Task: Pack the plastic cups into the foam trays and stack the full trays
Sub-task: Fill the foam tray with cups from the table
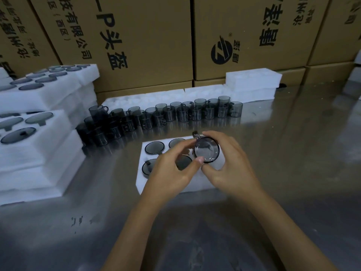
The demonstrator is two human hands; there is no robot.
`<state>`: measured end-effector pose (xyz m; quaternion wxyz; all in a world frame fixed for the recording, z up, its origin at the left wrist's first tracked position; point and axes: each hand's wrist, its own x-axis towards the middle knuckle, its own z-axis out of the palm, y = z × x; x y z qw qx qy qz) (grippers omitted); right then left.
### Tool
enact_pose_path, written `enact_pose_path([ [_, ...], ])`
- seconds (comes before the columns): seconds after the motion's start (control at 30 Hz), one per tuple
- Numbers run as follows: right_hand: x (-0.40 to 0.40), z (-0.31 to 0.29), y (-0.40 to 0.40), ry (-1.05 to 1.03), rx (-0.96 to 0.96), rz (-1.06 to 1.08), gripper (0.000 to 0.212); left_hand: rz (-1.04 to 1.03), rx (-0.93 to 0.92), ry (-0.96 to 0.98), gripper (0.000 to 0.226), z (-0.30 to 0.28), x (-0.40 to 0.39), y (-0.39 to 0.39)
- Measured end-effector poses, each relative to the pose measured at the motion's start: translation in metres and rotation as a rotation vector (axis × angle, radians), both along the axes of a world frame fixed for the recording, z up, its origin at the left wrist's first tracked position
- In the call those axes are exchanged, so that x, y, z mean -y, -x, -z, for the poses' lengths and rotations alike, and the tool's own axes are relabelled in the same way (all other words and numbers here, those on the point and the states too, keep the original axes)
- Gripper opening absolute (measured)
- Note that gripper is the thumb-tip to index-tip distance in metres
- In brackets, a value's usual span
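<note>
Cup (206, 151) light, rigid, slick plastic: your left hand (172, 171) and right hand (232, 169) both pinch rim; keep grip there, gentle.

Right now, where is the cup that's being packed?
In the head view, the smoky transparent plastic cup is centre frame, held between the left hand and right hand, above the white foam tray.

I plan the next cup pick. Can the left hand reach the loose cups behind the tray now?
Probably not yet: the left hand helps the right hand hold a cup over the foam tray. Once freed, nothing blocks the way to the loose cups.
</note>
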<state>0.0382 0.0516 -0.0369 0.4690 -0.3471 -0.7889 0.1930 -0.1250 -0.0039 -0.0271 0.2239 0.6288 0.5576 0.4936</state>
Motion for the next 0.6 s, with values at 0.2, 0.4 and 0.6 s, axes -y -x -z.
enact_pose_path([
  [0.2,-0.008,-0.001,-0.014,0.115,0.095,0.002,0.053,-0.100,-0.329,0.046,0.050,0.008,0.000,-0.003],
  [0.4,-0.013,0.001,-0.013,0.191,0.143,-0.028,0.058,-0.120,-0.362,0.076,0.052,0.010,0.000,-0.002],
  [0.6,-0.012,0.002,-0.012,0.351,0.073,-0.168,0.063,-0.188,-0.354,0.000,0.052,0.010,-0.003,-0.007],
])
